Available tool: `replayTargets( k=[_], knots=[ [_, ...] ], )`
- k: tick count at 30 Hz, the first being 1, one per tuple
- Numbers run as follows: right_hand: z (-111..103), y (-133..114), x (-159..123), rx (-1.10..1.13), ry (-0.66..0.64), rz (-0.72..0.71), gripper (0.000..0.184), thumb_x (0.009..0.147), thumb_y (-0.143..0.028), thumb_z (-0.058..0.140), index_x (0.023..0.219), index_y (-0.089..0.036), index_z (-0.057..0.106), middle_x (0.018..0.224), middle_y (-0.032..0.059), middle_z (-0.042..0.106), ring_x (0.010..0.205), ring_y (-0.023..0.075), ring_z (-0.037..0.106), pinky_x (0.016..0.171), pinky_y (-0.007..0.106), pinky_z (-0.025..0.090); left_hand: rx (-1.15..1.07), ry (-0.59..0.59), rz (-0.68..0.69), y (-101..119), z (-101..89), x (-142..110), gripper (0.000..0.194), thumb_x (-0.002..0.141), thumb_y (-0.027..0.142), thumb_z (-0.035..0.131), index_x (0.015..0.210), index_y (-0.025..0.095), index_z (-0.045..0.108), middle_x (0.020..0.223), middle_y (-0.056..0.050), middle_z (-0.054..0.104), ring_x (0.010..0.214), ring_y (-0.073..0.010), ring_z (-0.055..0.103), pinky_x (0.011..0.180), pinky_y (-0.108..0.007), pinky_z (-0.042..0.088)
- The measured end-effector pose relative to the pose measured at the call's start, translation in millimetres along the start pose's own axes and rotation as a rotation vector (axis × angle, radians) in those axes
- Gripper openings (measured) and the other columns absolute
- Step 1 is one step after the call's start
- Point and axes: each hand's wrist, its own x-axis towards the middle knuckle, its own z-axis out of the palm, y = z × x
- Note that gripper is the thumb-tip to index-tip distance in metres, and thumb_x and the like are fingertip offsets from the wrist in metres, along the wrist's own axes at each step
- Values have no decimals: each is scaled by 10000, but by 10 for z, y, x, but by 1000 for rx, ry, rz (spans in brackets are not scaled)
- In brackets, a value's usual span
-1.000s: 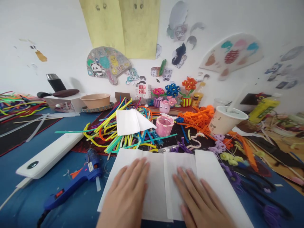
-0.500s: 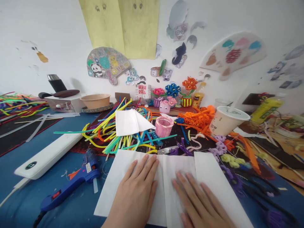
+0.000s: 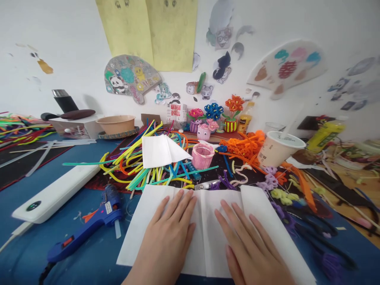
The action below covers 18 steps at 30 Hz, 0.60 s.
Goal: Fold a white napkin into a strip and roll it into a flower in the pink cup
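A white sheet of paper (image 3: 202, 229) lies in front of me, with a crease down its middle and a folded flap along its right side. On its left half my left hand (image 3: 168, 231) rests flat, fingers spread slightly and pointing away from me. My right hand (image 3: 249, 241) lies palm down on the right half, fingers apart, near the flap. Neither hand grips anything. Beyond the paper, a smaller folded white paper (image 3: 156, 152) sits on a pile of colourful pipe cleaners (image 3: 124, 154), beside a pink ribbed cup (image 3: 203, 158).
At left are a blue glue gun (image 3: 89, 225) and a white power bank (image 3: 56, 194). A paper drink cup (image 3: 280, 150), orange pipe-cleaner pieces (image 3: 243, 146) and black-handled scissors (image 3: 320, 237) are at right. Pipe-cleaner flowers (image 3: 214, 112) stand by the wall.
My right hand has shifted slightly on the paper, and its fingers look less blurred. My left hand stays flat in nearly the same place. The whole view has moved a little.
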Motion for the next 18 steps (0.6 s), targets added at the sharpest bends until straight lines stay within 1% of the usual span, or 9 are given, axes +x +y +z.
replayTargets(
  k=[5, 9, 11, 15, 18],
  knots=[
    [64, -126, 270, 83, -70, 30, 529, 934, -233, 400, 1448, -112, 429, 1515, 43, 405, 1359, 223, 442, 1076, 382, 365, -40, -10, -22, -18, 27, -38, 427, 954, 233, 422, 1365, 169, 518, 1449, -50, 523, 1298, -220, 531, 1025, -399, 469],
    [120, -159, 315, 108, -138, 21, 513, 972, -269, 385, 1464, -123, 402, 1511, 25, 400, 1351, 203, 455, 1039, 393, 434, -10, 4, -8, -50, 36, -77, 434, 953, 243, 422, 1372, 176, 513, 1445, -38, 527, 1285, -212, 541, 1016, -388, 475],
    [120, -141, 317, 134, -150, 39, 523, 980, -259, 369, 1484, -120, 362, 1523, 27, 376, 1373, 195, 427, 1045, 389, 444, -17, 0, -9, -58, 31, -82, 437, 954, 250, 420, 1376, 175, 509, 1442, -37, 528, 1287, -214, 541, 1013, -394, 481],
    [135, -105, 356, 189, -190, 82, 538, 989, -241, 346, 1513, -130, 291, 1556, 15, 307, 1434, 186, 324, 1077, 390, 438, -53, -9, -21, -54, 32, -77, 447, 954, 253, 424, 1388, 173, 493, 1448, -42, 521, 1297, -216, 532, 1024, -398, 474],
    [171, -99, 383, 232, -230, 83, 513, 1006, -267, 343, 1507, -167, 309, 1539, -5, 347, 1423, 177, 347, 1084, 404, 440, -68, -4, -26, -48, 43, -83, 443, 962, 264, 415, 1390, 177, 494, 1449, -38, 521, 1309, -206, 520, 1042, -384, 461]
  ],
)
